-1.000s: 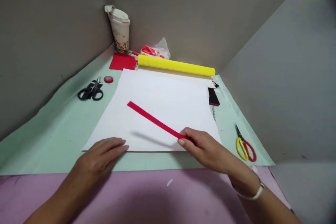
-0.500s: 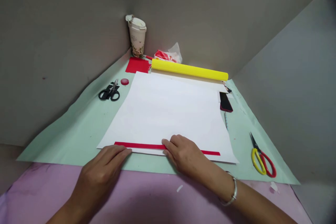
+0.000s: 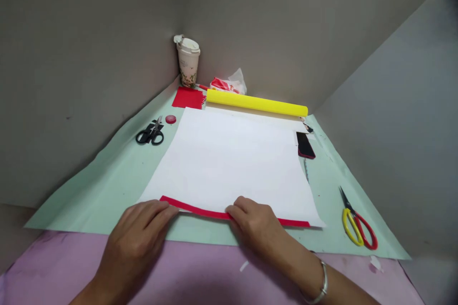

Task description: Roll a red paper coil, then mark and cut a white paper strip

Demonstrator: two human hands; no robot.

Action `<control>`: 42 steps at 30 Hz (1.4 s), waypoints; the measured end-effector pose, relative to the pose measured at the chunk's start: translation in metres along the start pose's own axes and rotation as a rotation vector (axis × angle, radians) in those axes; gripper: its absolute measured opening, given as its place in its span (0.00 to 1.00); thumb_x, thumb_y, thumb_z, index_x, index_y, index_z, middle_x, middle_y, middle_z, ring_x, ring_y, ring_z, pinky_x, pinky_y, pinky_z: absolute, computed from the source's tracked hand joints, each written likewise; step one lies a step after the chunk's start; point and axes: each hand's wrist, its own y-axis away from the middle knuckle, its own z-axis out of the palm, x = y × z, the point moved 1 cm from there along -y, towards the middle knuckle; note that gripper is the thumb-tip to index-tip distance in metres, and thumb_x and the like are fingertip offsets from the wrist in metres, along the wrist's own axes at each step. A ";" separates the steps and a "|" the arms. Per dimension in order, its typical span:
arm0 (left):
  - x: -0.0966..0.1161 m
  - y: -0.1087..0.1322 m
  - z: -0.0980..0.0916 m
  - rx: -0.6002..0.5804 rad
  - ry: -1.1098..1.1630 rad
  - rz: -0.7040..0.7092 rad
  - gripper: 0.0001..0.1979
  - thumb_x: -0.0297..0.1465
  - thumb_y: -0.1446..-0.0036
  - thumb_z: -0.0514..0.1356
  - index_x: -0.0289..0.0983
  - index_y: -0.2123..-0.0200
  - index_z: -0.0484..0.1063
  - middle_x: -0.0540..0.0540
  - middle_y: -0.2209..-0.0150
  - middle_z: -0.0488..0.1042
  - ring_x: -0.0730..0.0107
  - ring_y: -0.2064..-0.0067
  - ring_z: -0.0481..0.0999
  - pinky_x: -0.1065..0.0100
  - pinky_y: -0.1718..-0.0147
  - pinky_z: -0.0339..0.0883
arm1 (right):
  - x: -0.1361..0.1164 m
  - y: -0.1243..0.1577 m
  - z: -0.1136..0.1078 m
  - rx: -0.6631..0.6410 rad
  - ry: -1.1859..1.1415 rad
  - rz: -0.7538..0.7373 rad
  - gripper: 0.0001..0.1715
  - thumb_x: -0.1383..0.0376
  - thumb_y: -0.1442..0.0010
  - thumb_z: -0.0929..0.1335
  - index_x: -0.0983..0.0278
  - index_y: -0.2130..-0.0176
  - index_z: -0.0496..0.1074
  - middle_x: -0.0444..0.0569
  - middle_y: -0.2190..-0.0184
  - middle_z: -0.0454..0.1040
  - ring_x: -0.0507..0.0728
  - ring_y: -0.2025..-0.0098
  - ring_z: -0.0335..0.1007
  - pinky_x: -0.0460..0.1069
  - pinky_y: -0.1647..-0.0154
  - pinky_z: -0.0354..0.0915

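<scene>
A long red paper strip lies along the near edge of a large white sheet. My right hand presses on the strip's middle with its fingers together and bent. At the strip's left end lies my left hand, fingers stretched out flat on the sheet's near corner. The strip bows slightly between the two hands. Its right end shows beyond my right hand.
Black scissors and a small red cap lie at the left. A yellow roll, a red card, a paper cup and a plastic wrapper sit at the back. A black phone and yellow-red scissors lie at the right.
My right hand brought the red strip from a slant across the sheet down to its near edge and now presses it there. My left hand stayed at the near left corner.
</scene>
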 end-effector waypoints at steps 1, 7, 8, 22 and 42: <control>-0.003 -0.002 -0.002 0.006 -0.009 -0.039 0.09 0.31 0.34 0.58 0.42 0.54 0.76 0.42 0.60 0.81 0.54 0.58 0.80 0.54 0.55 0.70 | 0.003 0.001 -0.006 0.014 -0.021 0.024 0.12 0.72 0.34 0.63 0.63 0.62 0.76 0.50 0.68 0.73 0.55 0.70 0.67 0.48 0.72 0.60; -0.032 -0.028 -0.027 0.002 0.080 -0.582 0.24 0.55 0.41 0.59 0.48 0.48 0.74 0.47 0.53 0.83 0.48 0.54 0.82 0.52 0.60 0.77 | 0.032 -0.006 -0.067 -0.059 -0.473 0.204 0.12 0.73 0.41 0.67 0.60 0.63 0.80 0.45 0.66 0.77 0.53 0.65 0.72 0.47 0.63 0.65; -0.034 -0.035 -0.030 -0.001 0.170 -0.648 0.24 0.57 0.44 0.60 0.49 0.52 0.76 0.49 0.57 0.84 0.50 0.57 0.84 0.55 0.63 0.77 | 0.038 -0.008 -0.076 -0.120 -0.543 0.242 0.09 0.70 0.40 0.69 0.60 0.64 0.80 0.45 0.66 0.77 0.53 0.66 0.72 0.47 0.64 0.65; -0.030 -0.071 -0.020 -0.075 0.622 -0.884 0.19 0.52 0.52 0.66 0.44 0.66 0.80 0.50 0.67 0.84 0.59 0.64 0.82 0.68 0.70 0.75 | 0.074 -0.016 -0.092 -0.324 -0.700 0.401 0.12 0.56 0.37 0.70 0.61 0.64 0.81 0.44 0.65 0.77 0.54 0.65 0.69 0.48 0.63 0.63; -0.015 -0.014 -0.018 -0.162 0.176 0.181 0.26 0.25 0.37 0.55 0.52 0.39 0.70 0.51 0.43 0.80 0.61 0.40 0.76 0.56 0.37 0.63 | 0.003 0.081 -0.128 0.158 0.219 -0.311 0.23 0.62 0.23 0.55 0.63 0.51 0.75 0.48 0.68 0.80 0.53 0.74 0.70 0.48 0.73 0.60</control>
